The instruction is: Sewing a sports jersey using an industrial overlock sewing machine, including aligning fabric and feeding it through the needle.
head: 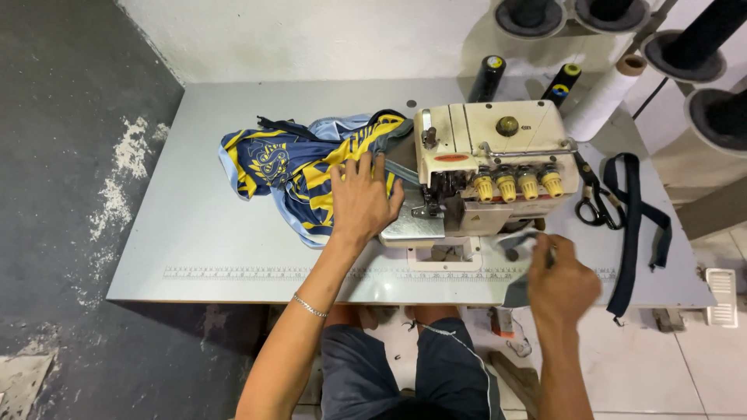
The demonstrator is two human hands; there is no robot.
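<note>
The left hand [359, 201] is laid flat, fingers spread, on the blue and yellow garment [303, 173], right beside the sewing machine [490, 167]. A grey fabric piece [520, 257] is pinched in the right hand [562, 281], but it's blurred and mostly hidden, so its shape can't be made out. Scissors [593, 204] are lying just beyond that hand.

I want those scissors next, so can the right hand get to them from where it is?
Probably yes. The right hand is gripping a scrap of grey fabric in front of the sewing machine; the scissors lie just beyond it on open table, nothing between, though the hand is occupied.
</note>
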